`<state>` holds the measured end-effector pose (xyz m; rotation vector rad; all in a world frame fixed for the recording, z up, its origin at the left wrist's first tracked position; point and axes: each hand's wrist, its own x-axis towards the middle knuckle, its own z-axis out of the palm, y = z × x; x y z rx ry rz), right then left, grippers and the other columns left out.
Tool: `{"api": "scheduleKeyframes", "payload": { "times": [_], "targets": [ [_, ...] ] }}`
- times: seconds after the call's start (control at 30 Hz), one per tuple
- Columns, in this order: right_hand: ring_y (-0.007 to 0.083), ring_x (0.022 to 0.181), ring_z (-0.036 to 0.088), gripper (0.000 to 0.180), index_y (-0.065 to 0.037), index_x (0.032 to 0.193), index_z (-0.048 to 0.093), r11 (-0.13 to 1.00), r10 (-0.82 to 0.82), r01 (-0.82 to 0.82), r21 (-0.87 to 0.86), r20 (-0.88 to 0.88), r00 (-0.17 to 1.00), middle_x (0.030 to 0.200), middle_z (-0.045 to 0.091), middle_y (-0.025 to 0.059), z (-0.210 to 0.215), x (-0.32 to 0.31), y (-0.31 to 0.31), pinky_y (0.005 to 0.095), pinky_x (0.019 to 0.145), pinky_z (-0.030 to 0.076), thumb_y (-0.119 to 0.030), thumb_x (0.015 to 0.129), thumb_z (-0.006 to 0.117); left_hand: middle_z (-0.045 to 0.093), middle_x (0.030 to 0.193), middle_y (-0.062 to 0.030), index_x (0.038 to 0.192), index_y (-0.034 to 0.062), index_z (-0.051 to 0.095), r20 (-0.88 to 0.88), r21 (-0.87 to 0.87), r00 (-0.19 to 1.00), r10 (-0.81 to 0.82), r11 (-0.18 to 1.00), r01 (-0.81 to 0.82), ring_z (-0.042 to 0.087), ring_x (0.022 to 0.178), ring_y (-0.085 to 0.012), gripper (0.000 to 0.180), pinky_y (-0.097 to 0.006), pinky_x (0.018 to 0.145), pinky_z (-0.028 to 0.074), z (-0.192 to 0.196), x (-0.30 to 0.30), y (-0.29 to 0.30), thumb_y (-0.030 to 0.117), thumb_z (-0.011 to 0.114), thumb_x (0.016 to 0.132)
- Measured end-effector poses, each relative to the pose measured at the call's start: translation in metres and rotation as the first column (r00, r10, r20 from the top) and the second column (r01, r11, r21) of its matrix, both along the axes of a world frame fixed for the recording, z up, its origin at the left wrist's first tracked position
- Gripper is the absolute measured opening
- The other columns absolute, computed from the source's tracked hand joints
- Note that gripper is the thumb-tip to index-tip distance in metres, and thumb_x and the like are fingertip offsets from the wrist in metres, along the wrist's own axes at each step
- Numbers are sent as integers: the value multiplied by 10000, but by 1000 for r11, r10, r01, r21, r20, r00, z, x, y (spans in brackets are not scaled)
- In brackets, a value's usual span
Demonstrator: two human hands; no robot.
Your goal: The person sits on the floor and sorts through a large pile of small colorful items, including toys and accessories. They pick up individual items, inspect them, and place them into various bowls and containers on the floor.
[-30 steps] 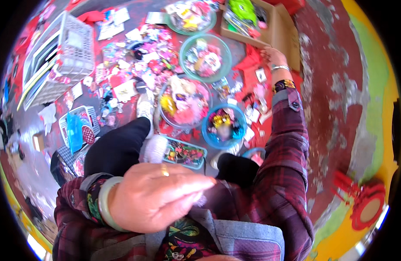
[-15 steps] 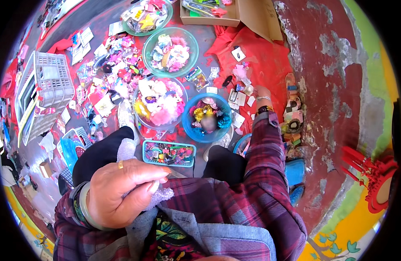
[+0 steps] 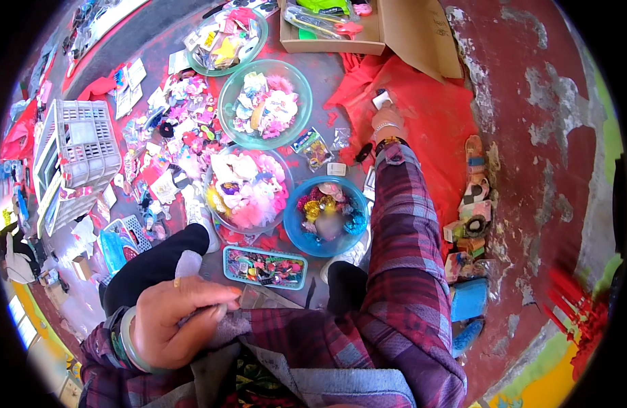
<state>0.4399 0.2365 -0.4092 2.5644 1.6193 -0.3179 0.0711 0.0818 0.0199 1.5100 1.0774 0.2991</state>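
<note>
Reaching further than a moment ago, the right hand now lies out on the red cloth, fingers closed on a small white packet, just below the open cardboard box. Her left hand sits curled against the plaid jacket in her lap, pinching a bit of clear plastic, I think. Between them are the blue bowl of hair ties and the teal tray. Best to lift that packet straight up, clear of the cloth's folds.
</note>
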Motion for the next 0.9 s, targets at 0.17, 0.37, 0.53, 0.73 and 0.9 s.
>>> {"api": "scheduleKeyframes", "payload": {
  "times": [0.17,0.37,0.53,0.73,0.9],
  "targets": [
    [305,940,568,294,-33,1078,475,999,36,-36,-2,36,999,1053,553,152,-2,4,6,408,804,449,-157,813,457,618,778,-127,954,-42,584,7,-11,999,44,999,-44,618,704,-214,227,-265,627,468,-3,0,5,-60,493,746],
    [268,782,621,180,-41,871,598,985,-96,112,128,-122,988,819,623,164,14,15,9,370,688,489,-125,796,458,616,777,-128,960,-45,579,30,3,998,51,999,-51,614,691,-219,230,-270,612,465,-3,-4,3,-64,496,746],
    [187,736,634,107,-5,883,541,797,-16,602,36,-997,82,820,622,113,43,9,0,287,578,477,-40,821,462,615,800,-138,973,-45,571,81,6,996,26,1000,-26,608,684,-233,228,-281,595,461,3,-12,-3,-48,517,752],
    [193,739,634,122,-20,970,503,875,77,478,-71,-956,-282,857,617,79,71,-42,4,251,556,452,-53,857,470,616,837,-149,976,-33,568,180,73,984,6,997,-20,607,689,-248,213,-302,593,471,4,-27,-21,-3,551,765],
    [197,731,634,111,-21,951,524,919,97,390,-55,-928,-360,846,619,73,108,-104,19,247,552,451,-46,848,491,616,740,-126,958,-27,585,179,176,983,-25,984,-7,610,632,-238,219,-296,541,469,17,-39,-28,0,556,743]
  ]
}}
